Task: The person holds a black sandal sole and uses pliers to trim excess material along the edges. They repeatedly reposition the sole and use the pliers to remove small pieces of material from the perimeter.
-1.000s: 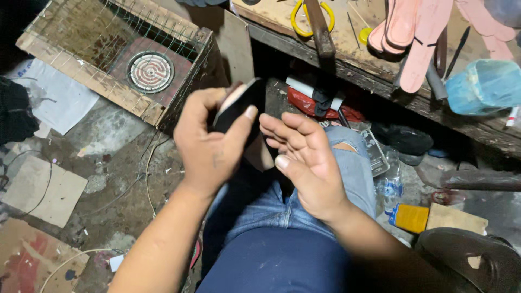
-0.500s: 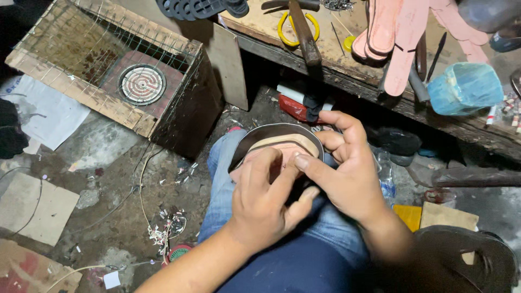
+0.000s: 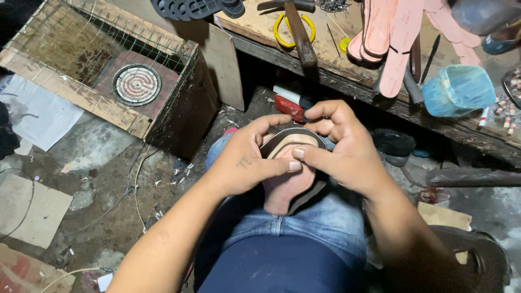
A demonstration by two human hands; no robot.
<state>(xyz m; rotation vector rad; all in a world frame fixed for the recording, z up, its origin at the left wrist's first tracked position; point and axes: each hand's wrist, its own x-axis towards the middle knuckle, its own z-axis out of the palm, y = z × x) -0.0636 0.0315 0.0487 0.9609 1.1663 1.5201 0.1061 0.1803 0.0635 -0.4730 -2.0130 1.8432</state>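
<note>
My left hand (image 3: 244, 163) and right hand (image 3: 344, 152) both pinch the pink shoe sole (image 3: 290, 182) w/ its dark rim, on my lap. I think a thumb slip could shift it crooked, bc it bends.

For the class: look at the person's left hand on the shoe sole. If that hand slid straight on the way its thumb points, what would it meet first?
The left hand points rightward across the pink, dark-edged shoe sole. Its thumb would almost at once meet the right hand, whose fingers press the same sole; they look nearly touching, though depth is unclear.
</note>
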